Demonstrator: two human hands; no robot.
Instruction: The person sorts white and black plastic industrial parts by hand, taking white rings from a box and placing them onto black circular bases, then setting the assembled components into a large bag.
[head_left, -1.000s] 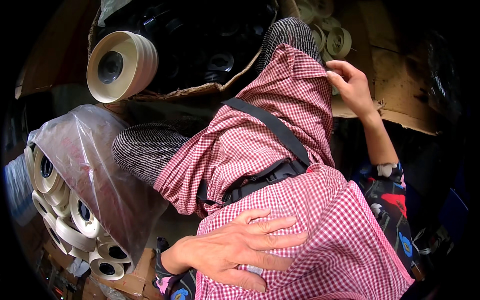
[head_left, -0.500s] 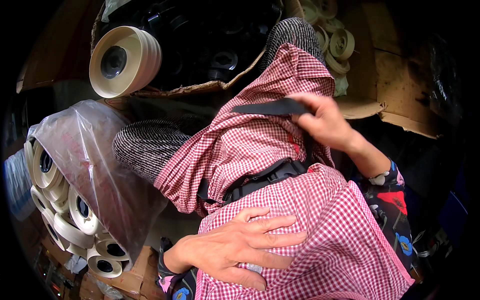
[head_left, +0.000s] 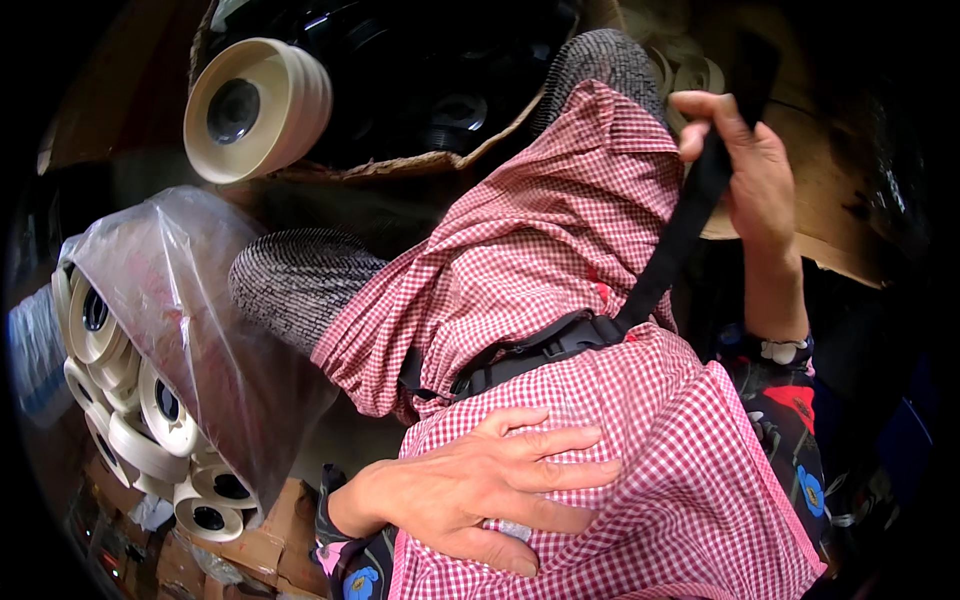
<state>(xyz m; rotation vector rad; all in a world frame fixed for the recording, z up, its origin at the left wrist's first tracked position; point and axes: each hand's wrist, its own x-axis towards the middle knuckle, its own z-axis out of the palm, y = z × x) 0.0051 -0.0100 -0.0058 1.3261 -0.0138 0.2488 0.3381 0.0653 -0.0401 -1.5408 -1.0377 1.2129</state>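
Observation:
A black webbing strap [head_left: 672, 250] runs up from the black buckle [head_left: 570, 341] at my waist to my right hand [head_left: 752, 165]. That hand is raised beyond my right thigh, its fingers closed around the strap, whose loose dark end sticks up past it. Spread flat on the red-and-white checked apron [head_left: 690, 460] over my belly lies my left hand [head_left: 490, 490], fingers apart and nothing held. A small pale shiny patch shows beneath its fingers. The black belt [head_left: 480, 380] passes across my lap, partly covered by apron folds.
Ahead stands a cardboard box [head_left: 400, 168] of black round parts, with stacked cream plastic rings [head_left: 255, 110] at its left corner. On the left, a clear plastic bag [head_left: 190, 280] partly covers more cream rings [head_left: 150, 445]. An opened carton [head_left: 835, 225] lies at the right.
My right hand has moved up and to the right, drawing the strap from lying across my lap into a straight line from the buckle. My left hand stays on the apron.

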